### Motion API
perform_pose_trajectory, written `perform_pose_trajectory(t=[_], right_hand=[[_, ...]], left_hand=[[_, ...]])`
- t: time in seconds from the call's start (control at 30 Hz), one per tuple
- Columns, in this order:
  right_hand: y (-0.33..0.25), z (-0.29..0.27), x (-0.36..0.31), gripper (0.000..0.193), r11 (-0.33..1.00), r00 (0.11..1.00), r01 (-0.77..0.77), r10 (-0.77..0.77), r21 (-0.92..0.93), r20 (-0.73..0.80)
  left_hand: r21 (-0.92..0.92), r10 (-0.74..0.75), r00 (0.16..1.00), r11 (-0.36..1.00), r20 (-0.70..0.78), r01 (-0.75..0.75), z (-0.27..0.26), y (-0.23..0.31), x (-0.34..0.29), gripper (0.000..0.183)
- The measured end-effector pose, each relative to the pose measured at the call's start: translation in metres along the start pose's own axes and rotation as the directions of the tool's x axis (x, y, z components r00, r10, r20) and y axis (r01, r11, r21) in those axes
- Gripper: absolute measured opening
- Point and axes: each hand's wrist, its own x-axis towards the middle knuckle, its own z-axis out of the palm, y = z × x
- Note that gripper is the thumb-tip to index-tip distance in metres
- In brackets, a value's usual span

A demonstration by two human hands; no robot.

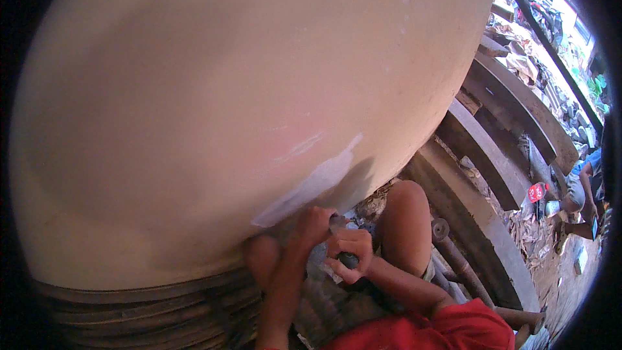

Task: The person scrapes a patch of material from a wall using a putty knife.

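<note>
A large, smooth, cream-coloured curved surface [214, 104] fills most of the view in front of me. Low on it runs a white smeared patch [314, 188], with thinner white streaks above. My left hand [316, 225] is closed just below that patch, beside a small greyish piece whose kind I cannot tell. Against it on the right, my right hand [350, 249] curls its fingers round a dark round-ended object [348, 260]; the rest of this object is hidden. Both hands are close together between my bent knees.
Curved brown beams [473, 220] lie stacked on the right, with a rusty pipe [463, 259] near my right knee. Slatted dark layers [149, 311] run under the cream surface. At far right another person [586, 185] sits near a red-labelled bottle [536, 192] among scattered debris.
</note>
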Motion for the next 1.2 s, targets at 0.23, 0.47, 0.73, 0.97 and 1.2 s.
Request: perform_pose_trajectory(t=[0.23,0.47,0.73,0.97,1.2], right_hand=[[-0.054,-0.031,0.017,0.039,0.858,0.987,-0.163,0.142,-0.486,-0.08],[-0.105,-0.035,0.011,0.051,0.757,0.889,-0.406,0.456,-0.511,-0.03],[-0.085,-0.048,-0.007,0.044,0.781,0.904,-0.407,0.418,-0.473,-0.087],[-0.02,-0.032,-0.05,0.036,0.736,0.673,-0.674,0.576,-0.065,-0.463],[-0.018,0.021,-0.055,0.038,0.563,0.501,-0.789,0.821,0.244,-0.274]], left_hand=[[0.061,-0.056,0.931,0.995,-0.361,0.083,-0.026,0.032,-0.006,0.024],[-0.026,0.085,0.584,0.984,-0.807,-0.179,-0.019,0.018,-0.012,0.023],[0.133,0.215,0.38,0.964,-0.9,-0.231,-0.041,0.025,-0.041,0.023],[0.143,0.212,0.432,0.972,-0.877,-0.186,-0.051,0.037,-0.033,0.017],[0.212,0.29,0.445,0.953,-0.847,-0.216,-0.044,0.016,-0.025,0.022]])
